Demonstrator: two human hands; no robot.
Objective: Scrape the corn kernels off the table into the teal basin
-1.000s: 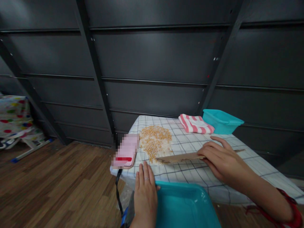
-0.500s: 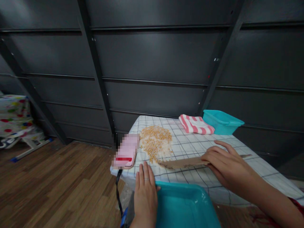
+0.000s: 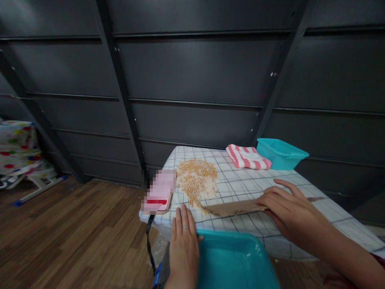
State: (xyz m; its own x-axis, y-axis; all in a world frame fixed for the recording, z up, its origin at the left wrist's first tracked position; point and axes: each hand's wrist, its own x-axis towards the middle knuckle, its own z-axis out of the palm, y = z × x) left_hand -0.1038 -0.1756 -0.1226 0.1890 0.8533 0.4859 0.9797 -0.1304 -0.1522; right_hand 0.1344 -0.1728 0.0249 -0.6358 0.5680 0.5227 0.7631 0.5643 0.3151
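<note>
A pile of yellow soybeans mixed with white grains, perhaps rice (image 3: 197, 176), is spread on the checked tablecloth. My right hand (image 3: 287, 204) pinches a long strip of brown cardboard (image 3: 233, 208), whose left end touches a few beans at the pile's near side. With its fingers stretched out, my left hand (image 3: 184, 241) lies at the table's near edge, against the left rim of a turquoise basin (image 3: 240, 261). The thumb rests by that rim. Just below the edge, the visible part of the basin holds nothing.
Left of the pile lies a pink phone (image 3: 159, 190), partly blurred out, with a black strap (image 3: 149, 237) hanging down. A folded pink-and-white striped towel (image 3: 248, 156) and a second turquoise basin (image 3: 279, 154) stand at the back right. Behind the table rises a dark panel wall (image 3: 192, 72).
My right hand has shifted the cardboard strip slightly right and nearer the edge. A few beans have trailed from the pile toward the near edge. My left hand keeps its place.
</note>
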